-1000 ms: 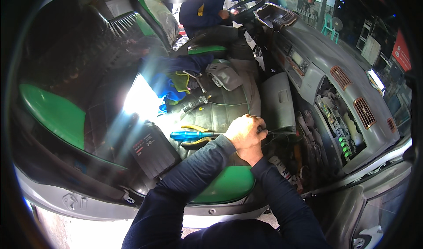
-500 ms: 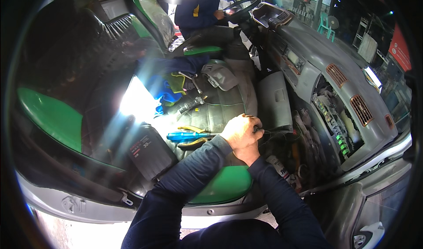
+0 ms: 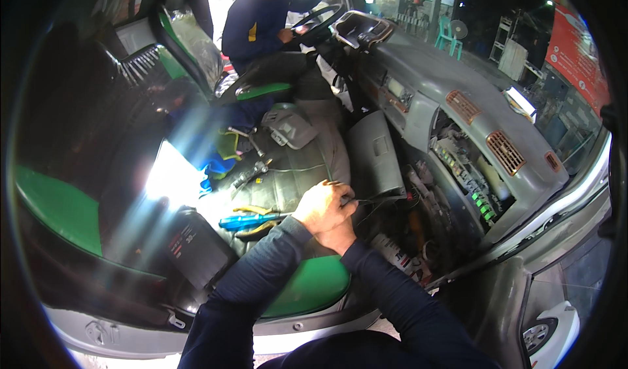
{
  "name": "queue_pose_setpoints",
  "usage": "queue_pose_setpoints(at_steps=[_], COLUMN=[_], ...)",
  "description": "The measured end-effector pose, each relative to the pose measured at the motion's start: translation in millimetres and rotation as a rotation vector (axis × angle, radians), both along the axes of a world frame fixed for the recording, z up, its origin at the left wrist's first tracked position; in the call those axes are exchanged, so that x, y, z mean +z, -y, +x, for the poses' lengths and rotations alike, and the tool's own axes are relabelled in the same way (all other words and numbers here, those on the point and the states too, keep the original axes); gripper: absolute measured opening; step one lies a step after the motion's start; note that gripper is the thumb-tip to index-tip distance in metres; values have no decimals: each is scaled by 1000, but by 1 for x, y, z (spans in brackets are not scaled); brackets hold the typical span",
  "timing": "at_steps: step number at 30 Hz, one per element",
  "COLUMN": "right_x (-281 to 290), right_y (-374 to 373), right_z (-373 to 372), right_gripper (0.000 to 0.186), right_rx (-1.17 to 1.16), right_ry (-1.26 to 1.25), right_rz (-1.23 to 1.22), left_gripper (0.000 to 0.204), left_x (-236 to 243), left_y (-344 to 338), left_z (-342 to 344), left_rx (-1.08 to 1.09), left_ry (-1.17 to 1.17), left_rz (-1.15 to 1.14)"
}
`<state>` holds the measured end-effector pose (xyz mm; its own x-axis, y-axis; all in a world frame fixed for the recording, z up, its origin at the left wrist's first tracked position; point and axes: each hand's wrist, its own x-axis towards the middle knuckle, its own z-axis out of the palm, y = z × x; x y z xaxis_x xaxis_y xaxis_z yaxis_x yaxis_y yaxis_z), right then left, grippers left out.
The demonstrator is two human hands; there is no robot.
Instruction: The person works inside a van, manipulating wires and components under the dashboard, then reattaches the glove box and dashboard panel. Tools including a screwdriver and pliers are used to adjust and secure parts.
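Note:
My left hand [image 3: 320, 205] and my right hand [image 3: 337, 237] are together above the front edge of a dark seat [image 3: 297, 176] with green trim. Their fingers are closed around a thin dark wire [image 3: 374, 201], which runs off to the right; the left hand partly hides the right one's fingers. Beside my left wrist lie a blue-handled screwdriver [image 3: 242, 222] and pliers with yellowish handles [image 3: 252, 209]. Farther back on the seat rest a probe-like tool [image 3: 252, 172] with a thin lead, a metal ratchet or wrench [image 3: 250, 141] and a grey plastic cover [image 3: 291, 127].
A dark case [image 3: 199, 248] stands at left by a glaring light [image 3: 173, 173] and a blue cloth [image 3: 214, 166]. Right of my hands are a grey compartment lid [image 3: 373, 153], a white can [image 3: 391, 251] and an opened dashboard bay [image 3: 468, 179]. Another person [image 3: 258, 26] is near the steering wheel.
The whole view has shifted, so the cabin appears farther left. My hands remain together over the seat edge with their fingers closed.

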<state>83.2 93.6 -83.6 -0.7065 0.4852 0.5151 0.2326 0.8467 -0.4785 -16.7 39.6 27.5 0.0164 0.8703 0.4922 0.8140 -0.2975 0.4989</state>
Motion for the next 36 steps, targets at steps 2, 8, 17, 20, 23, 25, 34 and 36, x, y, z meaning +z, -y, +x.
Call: queue_pose_setpoints(at_steps=[2,8,17,20,23,25,34,36], right_x=[2,3,-1,2,8,10,1,2], right_y=[2,1,-1,1,4,7,-1,1], right_z=[-2,-3,-3,-2,-1,-2,-8,-6], right_gripper=[65,66,63,59,57,57,57,56], right_rx=[-26,9,17,16,-17,-29,-37,-60], right_ry=[-35,-11,23,-106,-161,-168,-79,-44], right_rz=[140,9,28,-26,-54,-28,19,31], left_gripper=[26,28,29,29,28,28,27,27], left_x=[0,2,7,7,4,1,-5,-7], left_y=[-1,-1,4,2,-1,-1,-4,-5], left_z=[-1,-2,1,1,1,0,5,6], left_rx=[-8,1,28,-7,-29,-17,36,36], left_ry=[4,4,21,5,41,26,22,31], left_rz=[4,-28,-86,-55,-55,-43,75,101])
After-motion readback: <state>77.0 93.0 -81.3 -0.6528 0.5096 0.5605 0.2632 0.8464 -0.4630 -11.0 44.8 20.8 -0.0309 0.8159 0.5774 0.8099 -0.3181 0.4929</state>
